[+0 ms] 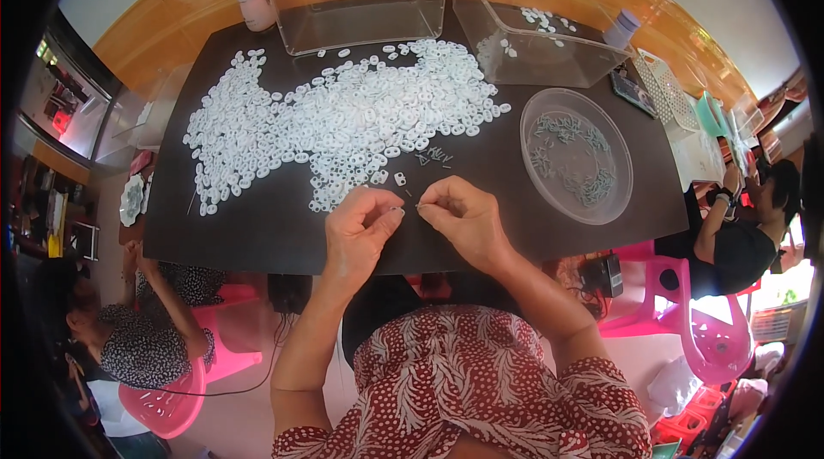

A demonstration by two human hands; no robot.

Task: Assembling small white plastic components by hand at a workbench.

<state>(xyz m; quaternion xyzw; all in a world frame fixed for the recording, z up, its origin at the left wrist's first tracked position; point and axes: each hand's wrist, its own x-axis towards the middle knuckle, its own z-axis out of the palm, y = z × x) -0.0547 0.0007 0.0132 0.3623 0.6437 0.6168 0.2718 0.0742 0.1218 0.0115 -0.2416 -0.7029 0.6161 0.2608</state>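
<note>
Pieces (369,107) lie heaped crosswise ahead, nearer the left hand (361,226) than the right hand (464,217), both pinched, contents too small to tell.

Two big clear bins (369,23), one round tray (565,160)

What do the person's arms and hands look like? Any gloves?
No gloves! The left hand and right hand are bare, with no watch or bracelet showing. The forearms are bare too. Above them are dark red sleeves with pale leafy sprays and dots, matching the top.
</note>
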